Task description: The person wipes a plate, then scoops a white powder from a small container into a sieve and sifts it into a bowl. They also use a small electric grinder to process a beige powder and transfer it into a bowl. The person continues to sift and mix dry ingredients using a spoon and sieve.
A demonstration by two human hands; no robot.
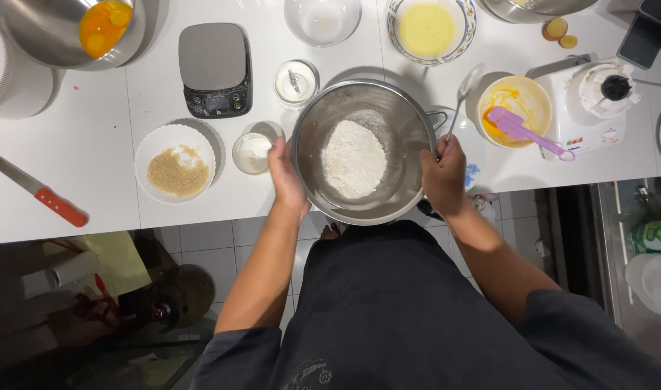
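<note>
Shiny brushed metal sieve bowl [410, 123] holds matt powdery flour [353, 159] — on a smooth, glossy white worktop [92, 144].

Head camera looks straight down, close above the worktop [114, 144].

A home kitchen set up for baking: a white table [92, 144] carries a steel sieve of flour [359, 152], with a digital kitchen scale [215, 68] behind and to the left of it, a steel bowl of egg yolks [103, 25] farther left, a white dish of brown sugar [176, 165] just left, and a yellow bowl with a purple spatula [515, 108] to its right. White floor tiles [200, 238] show below the sieve, beneath the table's edge.
</note>
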